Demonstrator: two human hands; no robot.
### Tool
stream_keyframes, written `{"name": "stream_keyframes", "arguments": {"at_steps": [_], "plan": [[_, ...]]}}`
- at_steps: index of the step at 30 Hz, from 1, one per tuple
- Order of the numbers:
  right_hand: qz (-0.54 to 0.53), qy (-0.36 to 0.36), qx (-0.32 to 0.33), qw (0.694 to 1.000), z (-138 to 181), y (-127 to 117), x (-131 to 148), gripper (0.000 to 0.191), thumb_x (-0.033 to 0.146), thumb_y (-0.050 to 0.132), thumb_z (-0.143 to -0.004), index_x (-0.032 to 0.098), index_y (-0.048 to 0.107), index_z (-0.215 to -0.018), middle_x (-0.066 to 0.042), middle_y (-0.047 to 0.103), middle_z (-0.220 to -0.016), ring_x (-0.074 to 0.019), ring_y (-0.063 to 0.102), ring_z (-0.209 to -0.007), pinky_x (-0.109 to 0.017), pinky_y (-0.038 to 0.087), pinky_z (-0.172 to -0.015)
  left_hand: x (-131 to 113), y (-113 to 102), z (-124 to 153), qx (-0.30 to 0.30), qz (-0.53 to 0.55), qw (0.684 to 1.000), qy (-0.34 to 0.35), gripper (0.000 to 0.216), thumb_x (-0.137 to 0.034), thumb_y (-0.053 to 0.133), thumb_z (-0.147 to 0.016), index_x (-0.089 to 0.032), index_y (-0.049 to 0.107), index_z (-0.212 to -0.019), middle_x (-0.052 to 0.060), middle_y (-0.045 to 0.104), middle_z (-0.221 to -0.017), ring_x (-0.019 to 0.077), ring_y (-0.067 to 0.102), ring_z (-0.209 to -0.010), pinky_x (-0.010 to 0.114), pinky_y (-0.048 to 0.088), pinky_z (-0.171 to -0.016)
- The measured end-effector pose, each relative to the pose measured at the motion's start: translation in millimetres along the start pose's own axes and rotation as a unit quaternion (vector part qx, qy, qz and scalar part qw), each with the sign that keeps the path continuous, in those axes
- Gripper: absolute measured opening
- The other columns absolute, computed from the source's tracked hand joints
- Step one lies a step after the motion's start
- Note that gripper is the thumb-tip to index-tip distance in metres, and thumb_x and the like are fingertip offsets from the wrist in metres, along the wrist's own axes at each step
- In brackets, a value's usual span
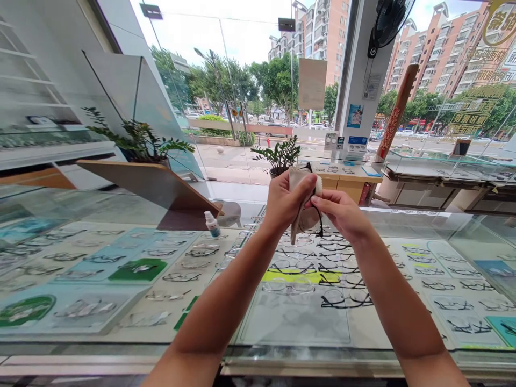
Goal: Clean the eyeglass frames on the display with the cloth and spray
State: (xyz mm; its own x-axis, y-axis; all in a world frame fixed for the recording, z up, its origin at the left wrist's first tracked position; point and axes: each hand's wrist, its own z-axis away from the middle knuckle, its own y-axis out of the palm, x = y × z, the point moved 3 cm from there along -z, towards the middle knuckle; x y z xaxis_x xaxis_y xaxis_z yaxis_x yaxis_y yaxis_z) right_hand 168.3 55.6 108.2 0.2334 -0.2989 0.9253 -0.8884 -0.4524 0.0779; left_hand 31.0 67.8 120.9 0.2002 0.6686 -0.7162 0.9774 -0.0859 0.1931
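Above the glass counter, my left hand [287,200] is closed around a beige cleaning cloth [295,178], which is folded over part of a pair of eyeglasses [321,224]. Some cloth hangs down below the fingers. My right hand [342,210] pinches the dark frame of the same eyeglasses between thumb and fingers. One dark part of the frame points downward, and another tip sticks up above the cloth. Much of the lenses is hidden by the cloth and my fingers. A small white spray bottle [212,224] stands on the counter, left of my hands.
Rows of eyeglass frames [346,299] lie inside the glass display counter [298,328]. A tilted wooden-edged board [161,185] stands at left, near a potted plant [147,140]. Another plant [280,155] is behind my hands. Further back are more display cases [435,174] and large windows.
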Motion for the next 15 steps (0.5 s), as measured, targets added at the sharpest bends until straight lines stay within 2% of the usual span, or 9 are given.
{"name": "stream_keyframes", "arguments": {"at_steps": [7, 12, 15], "plan": [[0.018, -0.008, 0.001, 1.0, -4.0, 0.2, -5.4, 0.029, 0.05, 0.088, -0.072, 0.022, 0.083, -0.078, -0.002, 0.077, -0.083, -0.0161, 0.065, -0.085, -0.034, 0.05, -0.093, 7.5, -0.6, -1.1, -0.035, 0.01, 0.999, -0.011, 0.063, -0.073, 0.082, -0.074, -0.019, 0.053, -0.058, -0.005, 0.047, -0.051, 0.0076, 0.035, -0.047, 0.026, 0.028, -0.045], [0.012, 0.002, -0.012, 1.0, -6.4, -3.6, -7.4, 0.029, 0.049, 0.088, -0.072, 0.021, 0.081, -0.076, -0.002, 0.075, -0.083, -0.0148, 0.063, -0.083, -0.032, 0.05, -0.087, 17.7, -2.1, -5.6, -0.03, 0.038, 0.998, -0.033, 0.061, -0.072, 0.081, -0.077, -0.019, 0.055, -0.06, -0.004, 0.051, -0.051, 0.0078, 0.039, -0.045, 0.025, 0.029, -0.044], [-0.015, 0.014, -0.026, 0.999, -6.3, -7.8, -3.8, 0.031, 0.048, 0.09, -0.069, 0.02, 0.078, -0.073, -0.001, 0.071, -0.077, -0.0127, 0.061, -0.075, -0.029, 0.05, -0.078, 21.6, -5.0, -10.8, 0.01, 0.074, 0.996, -0.056, 0.061, -0.074, 0.082, -0.073, -0.018, 0.062, -0.064, -0.002, 0.058, -0.055, 0.0089, 0.047, -0.048, 0.024, 0.036, -0.047]]}}
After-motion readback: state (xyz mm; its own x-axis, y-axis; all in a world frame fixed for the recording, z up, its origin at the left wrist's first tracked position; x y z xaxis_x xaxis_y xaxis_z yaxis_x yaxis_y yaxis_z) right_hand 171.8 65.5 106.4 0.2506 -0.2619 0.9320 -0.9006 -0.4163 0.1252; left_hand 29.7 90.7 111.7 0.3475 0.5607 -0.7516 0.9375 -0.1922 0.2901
